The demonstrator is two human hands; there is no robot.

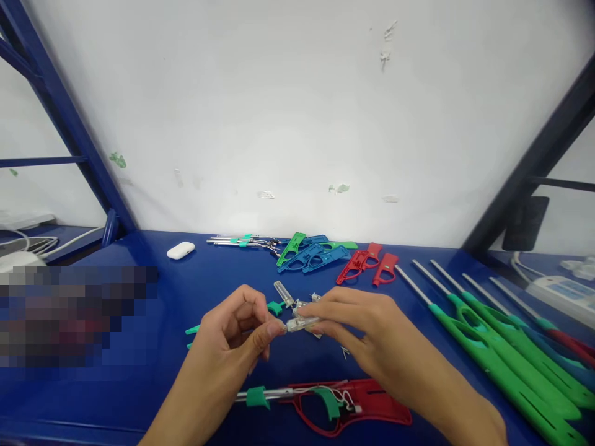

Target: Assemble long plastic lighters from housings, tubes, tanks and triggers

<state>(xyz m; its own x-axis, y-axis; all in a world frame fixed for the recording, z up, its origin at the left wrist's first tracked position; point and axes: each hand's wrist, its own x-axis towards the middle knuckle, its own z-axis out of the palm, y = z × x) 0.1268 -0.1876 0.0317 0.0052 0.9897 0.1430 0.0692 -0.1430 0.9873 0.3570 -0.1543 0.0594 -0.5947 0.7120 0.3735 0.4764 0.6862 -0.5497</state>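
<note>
My right hand (356, 316) grips a clear plastic lighter fuel tank (300, 323) between thumb and fingers, held sideways above the table. At the tank's left end my left hand (242, 328) pinches with thumb and forefinger; whether a small part sits in that pinch is hidden. Below both hands lies an open red lighter casing half (372, 406) with a metal tube (279, 394), a green trigger (331, 402) and white wire in it. More clear tanks (283, 293) and a loose green trigger (275, 308) lie just beyond my hands.
Metal tubes with wires (237, 241), blue casing halves (307, 257) and red casing halves (360, 263) lie along the wall. Several long green lighters (502, 347) are at the right. A white earbud case (181, 250) lies back left. Blue frame posts (69, 111) flank the table.
</note>
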